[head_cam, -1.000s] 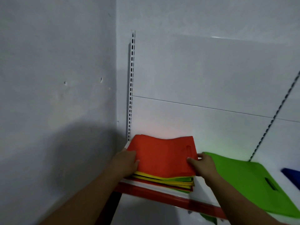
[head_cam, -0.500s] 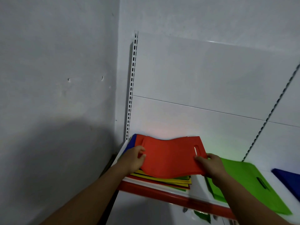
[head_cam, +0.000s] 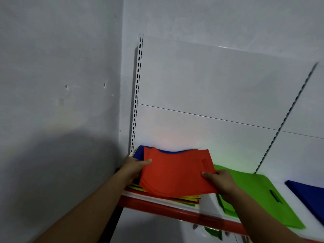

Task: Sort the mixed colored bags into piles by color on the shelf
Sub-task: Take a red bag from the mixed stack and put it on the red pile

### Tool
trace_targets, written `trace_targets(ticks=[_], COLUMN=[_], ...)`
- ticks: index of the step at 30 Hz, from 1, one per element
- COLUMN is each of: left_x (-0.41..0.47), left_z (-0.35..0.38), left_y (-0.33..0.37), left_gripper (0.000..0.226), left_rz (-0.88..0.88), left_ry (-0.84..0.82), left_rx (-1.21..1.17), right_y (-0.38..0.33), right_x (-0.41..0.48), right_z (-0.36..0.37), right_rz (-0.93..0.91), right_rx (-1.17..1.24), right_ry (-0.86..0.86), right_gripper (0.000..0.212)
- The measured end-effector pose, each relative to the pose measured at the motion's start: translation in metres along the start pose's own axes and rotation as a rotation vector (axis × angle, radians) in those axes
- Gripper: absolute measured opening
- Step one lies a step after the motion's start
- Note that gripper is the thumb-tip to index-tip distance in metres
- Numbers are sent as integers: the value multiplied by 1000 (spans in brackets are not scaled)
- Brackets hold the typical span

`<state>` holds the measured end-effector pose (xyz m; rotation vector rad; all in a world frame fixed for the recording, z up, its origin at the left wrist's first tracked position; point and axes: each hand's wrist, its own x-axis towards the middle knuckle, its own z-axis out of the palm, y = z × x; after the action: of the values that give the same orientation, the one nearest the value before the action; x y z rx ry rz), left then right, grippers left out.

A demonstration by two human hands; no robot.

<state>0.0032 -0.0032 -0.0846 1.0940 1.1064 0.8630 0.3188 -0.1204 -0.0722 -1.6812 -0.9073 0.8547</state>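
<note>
An orange-red bag (head_cam: 175, 171) is held up off the mixed stack (head_cam: 189, 199) at the shelf's left end. My left hand (head_cam: 135, 168) grips its left edge with the thumb on top. Its right edge is pinched by my right hand (head_cam: 219, 179) just below the handle slot. A blue bag (head_cam: 138, 152) shows under the lifted one, with yellow, red and green edges beneath. A green bag (head_cam: 254, 192) lies flat to the right, and a dark blue bag (head_cam: 308, 192) lies at the far right.
The white shelf has a red front lip (head_cam: 166, 209). A slotted upright (head_cam: 137, 95) runs up the back panel at the left corner, close to the side wall. A second upright (head_cam: 287, 118) slants at the right. Something green (head_cam: 213, 232) shows below the shelf.
Both hands have lifted the orange-red bag off the stack and drawn it toward me and slightly right. The blue bag beneath it has come into sight.
</note>
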Motion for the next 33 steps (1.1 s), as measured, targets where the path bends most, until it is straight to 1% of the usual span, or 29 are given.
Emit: trace_targets(ticks=[2, 3, 4, 5, 8, 12, 14, 16, 19, 20, 22, 26, 29, 31, 33], left_x=[2, 4, 5, 5, 2, -5, -13, -21, -24, -24, -24, -23, -20, -17, -15], left_z=[-2, -3, -3, -3, 0, 0, 1, 3, 1, 1, 6, 38, 82, 123, 169], left_y=[-3, -4, -4, -3, 8, 27, 39, 53, 64, 66, 67, 63, 59, 58, 55], left_gripper=[19, 12, 6, 5, 13, 20, 19, 22, 39, 41, 38, 30, 24, 18, 17], left_rz=[58, 98, 133, 158, 217, 232, 232, 204, 134, 127, 152, 315, 387, 443, 512], left_ry=[48, 56, 60, 69, 81, 72, 45, 22, -18, -22, -6, 73, 13, -41, -68], left_rx=[293, 399, 467, 505, 503, 482, 422, 343, 292, 296, 302, 362, 384, 411, 433], right_y=[0, -1, -3, -6, -18, -36, -46, -54, -59, -60, -62, -61, -56, -49, -39], right_x=[-3, -4, -5, -5, -6, -10, -12, -13, -16, -18, -22, -32, -42, -52, -66], right_z=[1, 1, 2, 2, 2, 2, 0, -3, -9, -11, -15, -32, -65, -99, -143], right_rz=[-39, -71, -110, -153, -253, -305, -318, -313, -304, -305, -311, -327, -314, -289, -258], right_rx=[-65, -101, -144, -192, -271, -296, -321, -348, -333, -328, -319, -315, -331, -323, -338], right_ry=[3, 14, 33, 55, 118, 165, 208, 243, 254, 251, 246, 286, 373, 419, 482], right_gripper=[25, 23, 22, 22, 27, 31, 32, 34, 35, 35, 34, 33, 31, 31, 32])
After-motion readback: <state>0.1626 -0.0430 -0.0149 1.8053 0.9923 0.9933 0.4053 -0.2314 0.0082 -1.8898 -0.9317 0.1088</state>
